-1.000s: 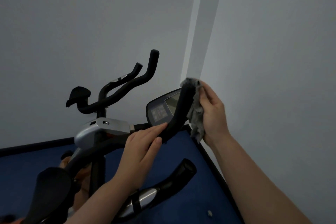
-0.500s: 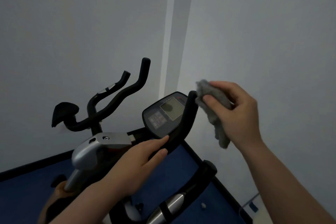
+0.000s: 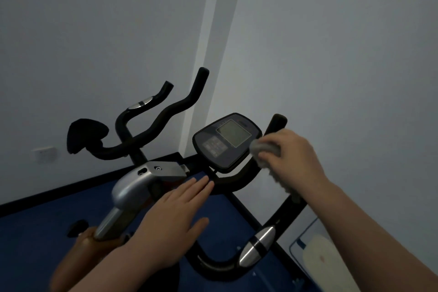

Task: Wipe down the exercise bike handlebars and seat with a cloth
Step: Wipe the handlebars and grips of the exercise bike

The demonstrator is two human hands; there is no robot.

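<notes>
Right hand [image 3: 292, 156] grips a grey cloth [image 3: 264, 149], fingers curled round it, pressed against the upright black handlebar [image 3: 276, 123] just right of the console [image 3: 227, 142]; a tail of cloth hangs down below the hand along the bar. The bar's rounded top sticks out above the hand. Left hand [image 3: 173, 218] is flat, fingers straight and close together, holding nothing, with the fingertips at the crossbar below the console; contact cannot be told for sure. Silver stem housing [image 3: 142, 180] sits just left of that hand. A near handlebar loop with a silver pulse sensor [image 3: 257, 245] runs low at centre-right. A mirror-like wall [image 3: 94, 42] behind shows the bike's reflection. Blue floor [image 3: 35, 239] below. Seat not seen directly.
</notes>
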